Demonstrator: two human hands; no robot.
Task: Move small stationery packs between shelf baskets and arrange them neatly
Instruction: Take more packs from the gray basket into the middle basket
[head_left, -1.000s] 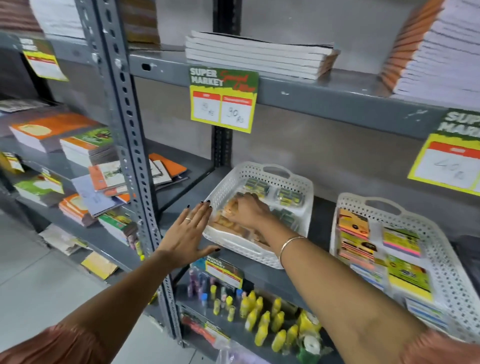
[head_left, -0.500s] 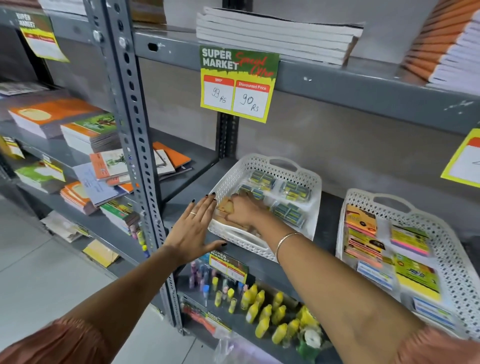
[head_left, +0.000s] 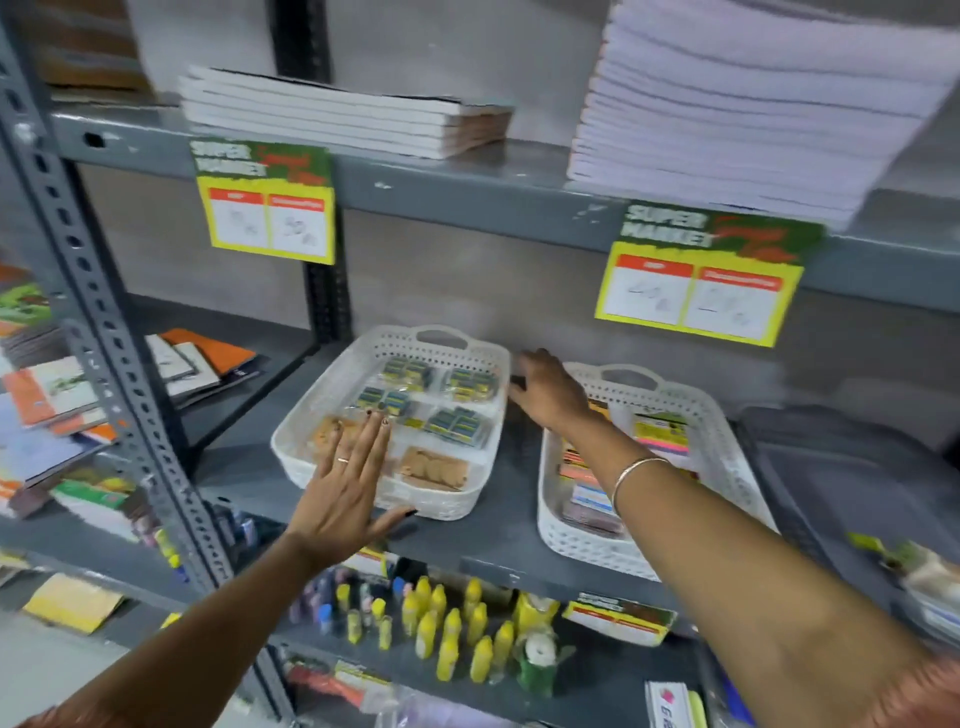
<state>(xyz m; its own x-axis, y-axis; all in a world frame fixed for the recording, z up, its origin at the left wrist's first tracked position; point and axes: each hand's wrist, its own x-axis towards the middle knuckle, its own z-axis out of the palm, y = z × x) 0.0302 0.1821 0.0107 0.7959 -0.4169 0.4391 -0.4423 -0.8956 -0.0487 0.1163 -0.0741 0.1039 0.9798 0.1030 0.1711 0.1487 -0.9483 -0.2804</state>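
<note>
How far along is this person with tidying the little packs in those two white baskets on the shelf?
The left white perforated basket looks largely sorted: green-blue packs in rows at the back, tan packs at the front. Right now the left hand lies flat over that basket's front while the right hand reaches between the baskets, seemingly empty. The right white basket of mixed colourful packs seems to be what is left.

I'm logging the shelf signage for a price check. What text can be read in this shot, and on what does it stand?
"SUPER MARKET": left price tag, hung on the upper shelf edge; blurred, prices unreadable.
"SUPER MARKET": right price tag, same shelf edge; prices unreadable.
Lower shelf tag: too blurred.
Packs in the left basket and right basket: print too small.
</note>
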